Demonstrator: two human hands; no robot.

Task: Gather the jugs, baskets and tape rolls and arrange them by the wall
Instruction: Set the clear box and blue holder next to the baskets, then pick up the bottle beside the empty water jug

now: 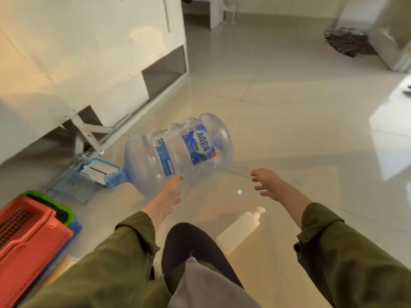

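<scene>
A large clear water jug (178,152) with a blue label lies on its side above the tiled floor, neck pointing left. My left hand (171,190) is under its near side, fingers pressed to the plastic, holding it. My right hand (269,183) is spread open to the right of the jug, apart from it. A stack of baskets, red (29,236) over green (55,203) and blue, sits at the lower left.
A clear blue-rimmed container (84,176) lies by the jug's neck, beside a white cabinet (77,63) on the left. A dark woven basket (347,41) sits far right by a white unit. Glossy tiles (289,107) spread ahead.
</scene>
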